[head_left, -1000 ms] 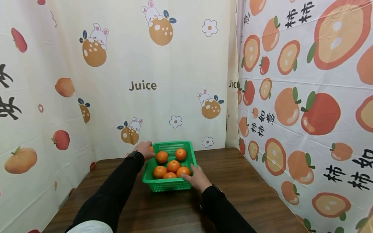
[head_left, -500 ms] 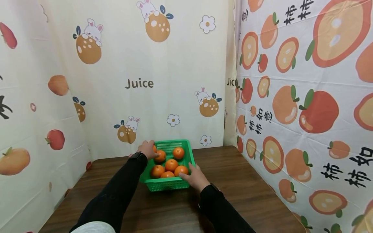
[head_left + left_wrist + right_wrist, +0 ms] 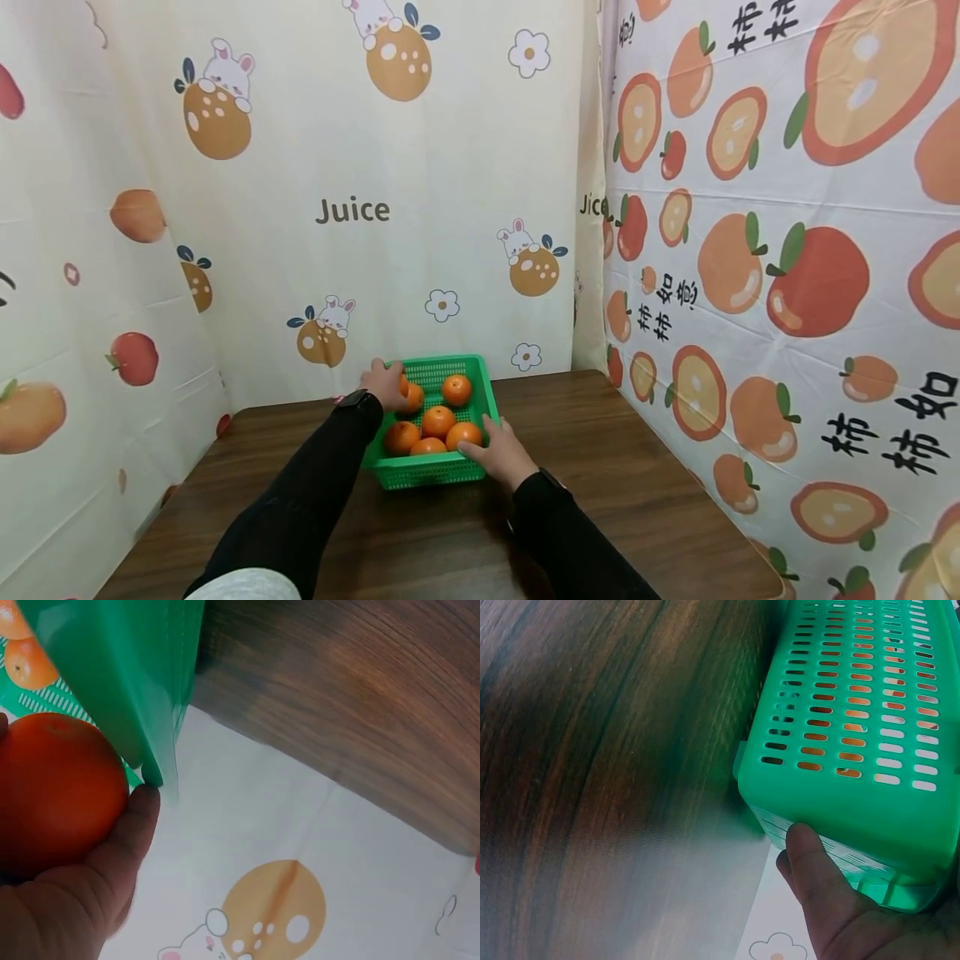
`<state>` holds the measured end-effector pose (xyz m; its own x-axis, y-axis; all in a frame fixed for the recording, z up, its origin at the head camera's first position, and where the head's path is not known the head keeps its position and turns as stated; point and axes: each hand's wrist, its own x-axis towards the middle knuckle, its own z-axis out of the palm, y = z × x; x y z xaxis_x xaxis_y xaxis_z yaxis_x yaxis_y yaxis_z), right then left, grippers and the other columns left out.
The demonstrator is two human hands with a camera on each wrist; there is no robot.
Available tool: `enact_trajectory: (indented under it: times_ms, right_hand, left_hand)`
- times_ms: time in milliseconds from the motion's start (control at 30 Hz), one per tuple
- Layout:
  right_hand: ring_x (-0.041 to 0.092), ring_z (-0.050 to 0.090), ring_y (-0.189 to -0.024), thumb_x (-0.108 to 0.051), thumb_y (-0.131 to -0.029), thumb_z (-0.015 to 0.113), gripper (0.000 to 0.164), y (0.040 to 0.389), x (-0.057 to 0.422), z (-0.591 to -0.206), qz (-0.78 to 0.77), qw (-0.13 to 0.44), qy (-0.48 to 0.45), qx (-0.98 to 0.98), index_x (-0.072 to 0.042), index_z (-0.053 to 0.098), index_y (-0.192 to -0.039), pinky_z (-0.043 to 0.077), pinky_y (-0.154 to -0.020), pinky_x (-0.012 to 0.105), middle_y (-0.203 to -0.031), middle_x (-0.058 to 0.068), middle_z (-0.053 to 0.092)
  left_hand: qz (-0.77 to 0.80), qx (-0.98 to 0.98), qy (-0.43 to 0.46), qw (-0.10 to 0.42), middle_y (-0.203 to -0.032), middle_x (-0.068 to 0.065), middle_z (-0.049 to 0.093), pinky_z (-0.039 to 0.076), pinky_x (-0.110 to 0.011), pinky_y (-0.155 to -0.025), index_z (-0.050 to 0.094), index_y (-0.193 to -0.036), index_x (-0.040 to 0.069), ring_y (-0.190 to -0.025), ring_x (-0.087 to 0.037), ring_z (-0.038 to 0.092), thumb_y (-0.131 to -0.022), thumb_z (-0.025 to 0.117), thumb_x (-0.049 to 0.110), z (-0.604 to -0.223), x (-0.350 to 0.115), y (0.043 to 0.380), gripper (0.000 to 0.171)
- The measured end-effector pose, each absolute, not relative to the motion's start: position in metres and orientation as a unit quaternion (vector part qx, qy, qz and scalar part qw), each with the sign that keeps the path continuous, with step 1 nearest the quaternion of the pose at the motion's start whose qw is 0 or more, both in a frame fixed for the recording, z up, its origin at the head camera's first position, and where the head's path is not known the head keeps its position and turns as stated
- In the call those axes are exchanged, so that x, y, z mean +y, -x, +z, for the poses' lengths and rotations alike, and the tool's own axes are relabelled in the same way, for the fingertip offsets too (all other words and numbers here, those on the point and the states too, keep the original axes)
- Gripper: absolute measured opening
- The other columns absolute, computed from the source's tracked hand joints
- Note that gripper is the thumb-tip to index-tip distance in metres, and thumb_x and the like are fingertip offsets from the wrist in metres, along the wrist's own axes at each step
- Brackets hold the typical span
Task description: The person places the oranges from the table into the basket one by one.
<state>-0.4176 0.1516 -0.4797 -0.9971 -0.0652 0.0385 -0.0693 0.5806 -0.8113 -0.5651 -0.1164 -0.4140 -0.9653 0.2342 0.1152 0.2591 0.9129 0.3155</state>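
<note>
A green plastic basket (image 3: 431,475) sits on the wooden table with several oranges (image 3: 438,422) inside. My left hand (image 3: 383,384) is at its far left corner and holds an orange (image 3: 60,795); the left wrist view shows that orange close up, beside the green wall, with a finger touching the rim. In the head view the hand covers much of this fruit. My right hand (image 3: 501,452) grips the basket's right side near the front corner, its thumb reaching over the rim towards the front right orange (image 3: 464,435). Part of the right hand's grip is hidden.
The brown wooden table (image 3: 600,500) extends around the basket, its far edge close behind. Fruit-printed curtains hang at the back (image 3: 450,208), at the left (image 3: 60,250) and along the right side (image 3: 780,375).
My left hand has moved right with its orange, over the basket's far left corner. The right hand stays at the basket's side. The head view has turned slightly right.
</note>
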Motion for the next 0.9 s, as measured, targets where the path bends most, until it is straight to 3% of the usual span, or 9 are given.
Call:
enact_trajectory:
  times_ms: [267,500,633,767,900]
  right_hand:
    - [0.050,0.028,-0.158,-0.051,-0.101,0.070,0.088,0.421,0.152,-0.482,0.455,0.001,-0.036,-0.890,-0.009,0.031,-0.168,0.030,-0.125,0.066,-0.176,0.029,0.014]
    - [0.050,0.028,-0.158,-0.053,-0.101,0.069,0.090,0.419,0.152,-0.478,0.449,0.001,-0.042,-0.893,-0.009,0.030,-0.169,0.030,-0.125,0.065,-0.176,0.029,0.014]
    - [0.049,0.028,-0.159,-0.053,-0.101,0.069,0.089,0.421,0.152,-0.479,0.447,0.000,-0.039,-0.894,-0.010,0.030,-0.169,0.030,-0.126,0.064,-0.176,0.028,0.014]
    - [0.048,0.027,-0.159,-0.051,-0.102,0.068,0.087,0.422,0.152,-0.480,0.450,-0.004,-0.032,-0.893,-0.012,0.030,-0.169,0.029,-0.127,0.063,-0.177,0.026,0.013]
    - [0.049,0.027,-0.159,-0.051,-0.102,0.069,0.088,0.422,0.151,-0.480,0.451,-0.002,-0.034,-0.892,-0.011,0.030,-0.169,0.029,-0.126,0.065,-0.176,0.027,0.013]
  left_hand:
    - [-0.155,-0.975,0.154,0.033,-0.144,-0.032,0.049,0.056,-0.054,-0.093,0.054,-0.152,0.008,-0.108,-0.040,0.060,-0.085,0.086,0.024,-0.414,-0.113,0.564,0.076]
    - [-0.116,-0.975,0.185,0.030,-0.136,-0.024,0.066,0.055,-0.052,-0.097,0.059,-0.148,0.004,-0.113,-0.038,0.064,-0.083,0.089,0.018,-0.413,-0.112,0.565,0.072]
    - [-0.105,-0.974,0.200,0.016,-0.136,-0.023,0.068,0.055,-0.053,-0.100,0.060,-0.147,0.005,-0.115,-0.036,0.066,-0.085,0.089,0.016,-0.418,-0.110,0.565,0.069]
    - [-0.082,-0.974,0.213,-0.001,-0.137,-0.023,0.064,0.057,-0.052,-0.096,0.066,-0.145,0.015,-0.109,-0.034,0.065,-0.092,0.084,0.016,-0.424,-0.110,0.563,0.056]
    - [-0.060,-0.972,0.229,-0.003,-0.129,-0.022,0.064,0.057,-0.049,-0.090,0.076,-0.128,0.019,-0.099,-0.030,0.063,-0.099,0.074,0.011,-0.429,-0.111,0.561,0.030]
